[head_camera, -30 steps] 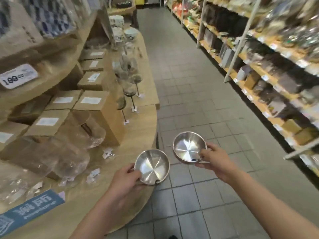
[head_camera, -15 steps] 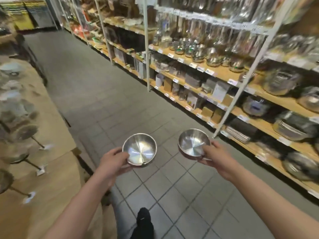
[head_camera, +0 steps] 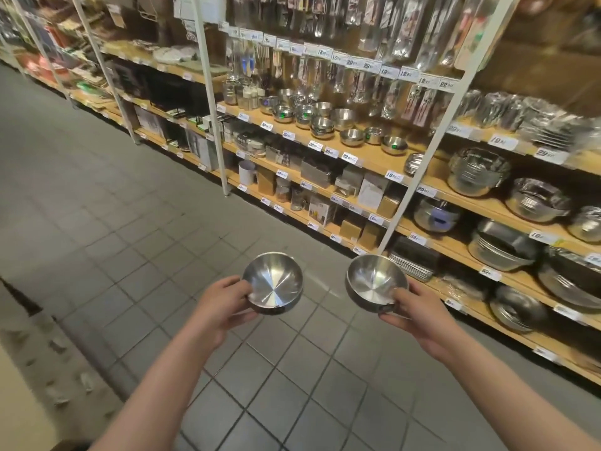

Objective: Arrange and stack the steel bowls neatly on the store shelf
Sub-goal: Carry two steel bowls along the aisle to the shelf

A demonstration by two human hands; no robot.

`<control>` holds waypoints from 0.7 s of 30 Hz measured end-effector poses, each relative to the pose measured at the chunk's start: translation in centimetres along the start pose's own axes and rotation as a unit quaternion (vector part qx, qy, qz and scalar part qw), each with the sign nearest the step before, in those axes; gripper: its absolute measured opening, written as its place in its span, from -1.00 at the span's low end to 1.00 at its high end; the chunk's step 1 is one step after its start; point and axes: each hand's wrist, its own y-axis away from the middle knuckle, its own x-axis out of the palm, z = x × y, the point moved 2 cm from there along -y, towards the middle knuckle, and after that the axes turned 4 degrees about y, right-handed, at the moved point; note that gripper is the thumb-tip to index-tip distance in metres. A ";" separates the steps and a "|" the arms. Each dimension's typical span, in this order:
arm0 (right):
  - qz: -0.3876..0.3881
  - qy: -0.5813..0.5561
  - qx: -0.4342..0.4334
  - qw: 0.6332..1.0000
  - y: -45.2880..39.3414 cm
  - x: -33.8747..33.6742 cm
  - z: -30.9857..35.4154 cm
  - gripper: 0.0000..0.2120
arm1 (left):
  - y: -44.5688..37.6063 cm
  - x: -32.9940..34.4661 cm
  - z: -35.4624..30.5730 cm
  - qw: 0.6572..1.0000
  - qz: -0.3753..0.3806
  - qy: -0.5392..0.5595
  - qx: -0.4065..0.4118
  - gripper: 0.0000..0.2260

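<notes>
**Head view: single wide-angle camera, store aisle**

One head-worn camera looks forward and down from standing height along both forearms. The left hand (head_camera: 224, 304) and right hand (head_camera: 413, 307) lie near the lens at lower centre, each holding a steel bowl. Beyond the fingertips, the tiled floor (head_camera: 130, 222) fills the middle distance; the shelving (head_camera: 374, 157) runs obliquely past the right-hand fingers. No second view overlaps.

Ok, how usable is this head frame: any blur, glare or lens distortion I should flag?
Head view: both held bowls, left and right, are fairly sharp with bright streak glare inside; the shelf uprights lean and fan outward from wide-angle distortion; the wooden surface at lower left and the far right shelves are smeared.
</notes>
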 end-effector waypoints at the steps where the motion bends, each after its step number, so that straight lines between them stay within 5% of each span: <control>1: -0.005 -0.004 0.001 1.000 -0.8 0.0 0.4 -0.61 | -1.1 0.3 -0.6 1.000 0.003 -0.003 -0.002 -0.86; 21: -0.067 -0.060 0.018 0.996 -32.1 -1.4 13.1 -0.60 | -29.9 15.9 -15.3 0.996 0.031 -0.087 0.009 -0.85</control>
